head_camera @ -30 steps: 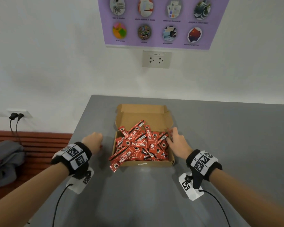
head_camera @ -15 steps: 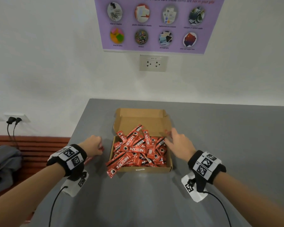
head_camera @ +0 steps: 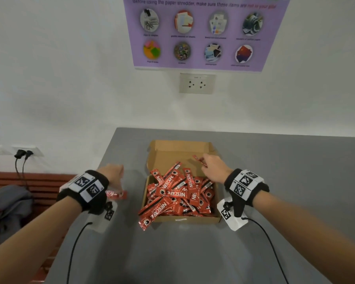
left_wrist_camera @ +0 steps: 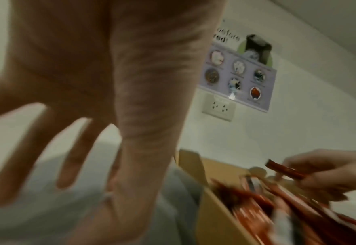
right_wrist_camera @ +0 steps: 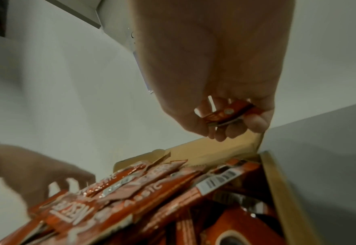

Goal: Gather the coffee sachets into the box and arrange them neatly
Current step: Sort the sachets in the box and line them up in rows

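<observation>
Head view: nearest lies one red sachet (head_camera: 147, 219) hanging over the front left corner of the shallow brown cardboard box (head_camera: 195, 218) on the grey table (head_camera: 193, 253). Inside, the heap of red coffee sachets (head_camera: 178, 194) lies criss-crossed, as it did a second ago. Left of the box, the left hand (head_camera: 114, 175) hovers with straight, spread fingers (left_wrist_camera: 74, 155), holding nothing; a loose red sachet (head_camera: 117, 194) lies on the table beneath its wrist. Farther back, the right hand (head_camera: 212, 168), earlier at the box's right wall, has risen over the rear of the box and pinches a single red sachet (head_camera: 199, 160).
</observation>
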Action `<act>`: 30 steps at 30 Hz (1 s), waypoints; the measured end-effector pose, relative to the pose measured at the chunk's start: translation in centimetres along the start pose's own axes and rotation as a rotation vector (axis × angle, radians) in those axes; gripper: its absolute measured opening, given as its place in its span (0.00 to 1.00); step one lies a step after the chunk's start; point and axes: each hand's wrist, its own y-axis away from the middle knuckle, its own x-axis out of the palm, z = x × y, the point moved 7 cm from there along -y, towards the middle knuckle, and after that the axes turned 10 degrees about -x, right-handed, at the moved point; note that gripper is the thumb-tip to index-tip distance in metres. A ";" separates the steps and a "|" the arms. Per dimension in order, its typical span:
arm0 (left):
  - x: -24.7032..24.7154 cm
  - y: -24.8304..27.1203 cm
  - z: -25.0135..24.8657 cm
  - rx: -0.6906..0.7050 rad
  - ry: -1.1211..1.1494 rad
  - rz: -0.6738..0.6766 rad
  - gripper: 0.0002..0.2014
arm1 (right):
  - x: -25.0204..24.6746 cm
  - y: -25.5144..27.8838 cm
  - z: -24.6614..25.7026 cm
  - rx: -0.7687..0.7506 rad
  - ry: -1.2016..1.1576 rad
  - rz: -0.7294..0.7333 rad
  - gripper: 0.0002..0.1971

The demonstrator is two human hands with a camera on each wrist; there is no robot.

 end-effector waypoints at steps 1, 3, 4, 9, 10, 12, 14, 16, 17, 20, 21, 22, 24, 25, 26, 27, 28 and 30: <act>1.3 -0.1 0.3 0.006 0.034 0.067 0.31 | 0.0 -0.2 -0.1 0.009 -0.011 -0.006 0.11; 3.1 -0.3 0.5 0.022 0.074 0.088 0.31 | -0.1 -0.6 -0.3 0.020 -0.026 -0.026 0.10; 3.5 -0.2 0.5 0.030 0.069 0.051 0.30 | -0.2 -0.8 -0.3 0.024 -0.030 -0.033 0.10; 4.1 -0.1 -0.8 0.072 0.068 -0.106 0.16 | -0.4 -1.4 -0.5 0.033 -0.011 -0.067 0.13; 4.0 0.1 -1.1 0.065 0.085 -0.114 0.14 | -0.6 -1.6 -0.4 0.025 -0.001 -0.089 0.14; 3.6 0.3 -1.6 0.043 0.088 -0.143 0.13 | -0.8 -1.9 0.3 -0.018 0.017 -0.096 0.17; 3.4 0.7 -2.0 -0.003 0.042 -0.197 0.15 | -0.3 -2.0 0.9 -0.068 0.065 -0.036 0.23; 3.1 1.0 -2.3 0.003 0.034 -0.229 0.15 | -0.4 -1.5 0.9 -0.082 0.114 -0.008 0.25; 2.6 1.0 -2.1 0.015 0.092 -0.233 0.13 | -0.6 -1.0 0.9 -0.084 0.110 -0.017 0.24; -1.6 1.6 -1.5 0.100 0.384 -0.358 0.07 | -1.1 1.7 1.5 -0.142 0.036 -0.028 0.18; -4.0 2.6 -2.0 0.174 0.466 -0.475 0.05 | -0.9 2.6 2.0 -0.178 0.017 -0.004 0.17; -6.4 3.9 -3.0 0.261 0.514 -0.575 0.04 | -0.5 3.6 2.6 -0.207 0.015 0.032 0.17; -9.1 6.0 -6.7 0.448 0.518 -0.595 0.05 | 0.5 4.8 3.8 -0.233 0.078 0.101 0.24; -9.1 6.1 -8.8 0.512 0.491 -0.518 0.06 | 0.9 5.1 4.4 -0.232 0.130 0.123 0.28; -8.6 5.9 -10.8 0.552 0.455 -0.434 0.07 | 1.2 5.4 5.0 -0.233 0.186 0.135 0.32; -7.8 5.1 -12.2 0.558 0.411 -0.360 0.09 | 1.4 5.6 5.7 -0.253 0.241 0.138 0.35; -6.8 4.4 -13.4 0.555 0.375 -0.308 0.11 | 1.6 5.7 6.4 -0.292 0.294 0.132 0.36; -5.1 3.3 -14.7 0.558 0.309 -0.217 0.11 | 2.2 5.7 7.7 -0.397 0.343 0.128 0.37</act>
